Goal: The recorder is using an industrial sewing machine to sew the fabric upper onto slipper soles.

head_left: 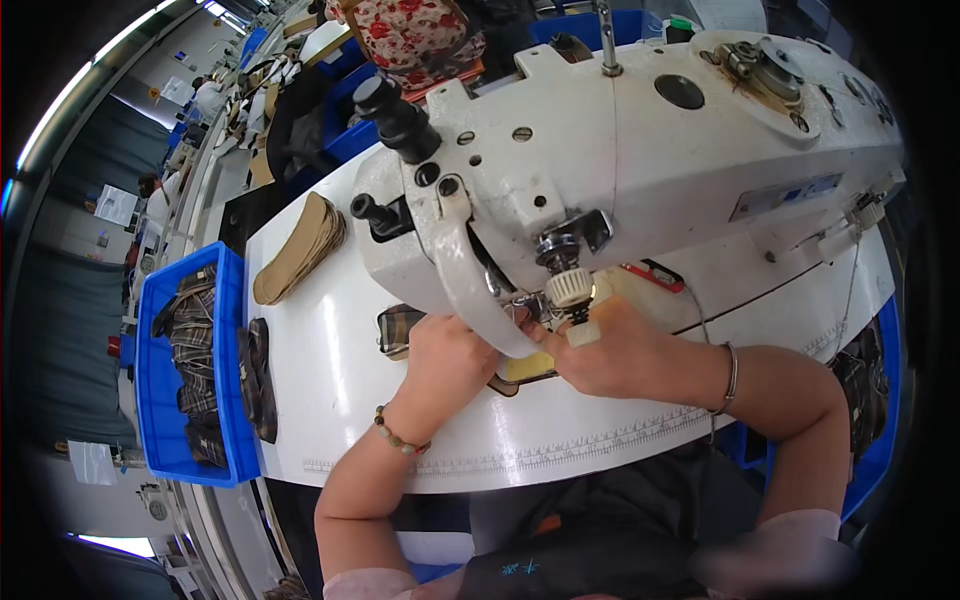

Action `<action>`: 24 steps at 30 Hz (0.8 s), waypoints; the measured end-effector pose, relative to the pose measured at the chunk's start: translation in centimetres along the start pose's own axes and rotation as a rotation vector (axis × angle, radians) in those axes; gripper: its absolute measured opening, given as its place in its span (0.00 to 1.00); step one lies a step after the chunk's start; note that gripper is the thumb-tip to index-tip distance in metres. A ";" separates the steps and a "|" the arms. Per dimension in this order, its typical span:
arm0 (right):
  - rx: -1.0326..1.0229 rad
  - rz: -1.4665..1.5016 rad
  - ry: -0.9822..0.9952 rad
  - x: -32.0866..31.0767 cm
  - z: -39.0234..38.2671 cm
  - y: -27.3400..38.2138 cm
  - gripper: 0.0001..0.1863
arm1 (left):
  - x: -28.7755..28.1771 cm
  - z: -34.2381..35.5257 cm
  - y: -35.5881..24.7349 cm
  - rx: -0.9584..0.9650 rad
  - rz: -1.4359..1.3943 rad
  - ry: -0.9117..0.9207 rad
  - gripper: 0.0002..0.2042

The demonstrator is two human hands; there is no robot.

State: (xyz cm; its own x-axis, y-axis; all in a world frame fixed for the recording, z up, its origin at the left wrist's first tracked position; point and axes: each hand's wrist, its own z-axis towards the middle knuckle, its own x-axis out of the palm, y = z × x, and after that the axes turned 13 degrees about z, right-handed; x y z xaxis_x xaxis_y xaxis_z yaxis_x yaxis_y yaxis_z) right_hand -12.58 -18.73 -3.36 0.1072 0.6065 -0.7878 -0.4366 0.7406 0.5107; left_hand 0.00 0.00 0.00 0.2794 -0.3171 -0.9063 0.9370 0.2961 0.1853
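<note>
At the head end of a white sewing machine (pixel 640 150), my two hands work close together. My left hand (pixel 450 358) is closed, its fingertips pressed on a plaid fabric piece (pixel 396 330) that sticks out to its left. The fingers of my right hand (pixel 612 352) are curled in and pinched by the needle area, partly hidden behind the machine's white thread tension dial (pixel 570 288). A tan edge of material (pixel 505 386) shows below, between the hands. The needle tip and what lies right under it are hidden.
On the white table (pixel 340 400) lie a stack of tan curved pieces (pixel 300 250) and a folded plaid piece (pixel 259 380). A blue bin (pixel 245 420) of plaid pieces stands at the left, another blue bin (pixel 885 440) at the right. Red-handled snips (pixel 655 276) rest behind my right hand.
</note>
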 end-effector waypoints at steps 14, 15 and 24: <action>-0.090 -0.069 0.000 -0.6 -0.1 0.1 0.06 | -0.4 0.3 -0.8 -0.121 -0.211 0.106 0.15; -0.094 -0.070 0.004 -0.5 0.0 0.2 0.06 | -0.2 0.3 -0.7 -0.127 -0.210 0.103 0.15; -0.117 -0.155 -0.134 0.8 -0.2 -0.9 0.10 | 0.4 0.3 -0.8 -0.102 -0.160 0.022 0.18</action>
State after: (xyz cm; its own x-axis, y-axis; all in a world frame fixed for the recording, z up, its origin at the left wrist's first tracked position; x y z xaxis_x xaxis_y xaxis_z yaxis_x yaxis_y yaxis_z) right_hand -12.31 -18.97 -4.55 0.2954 0.5271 -0.7968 -0.5055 0.7939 0.3378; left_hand -0.61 -0.65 -0.40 0.1225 -0.3481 -0.9294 0.9428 0.3333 -0.0005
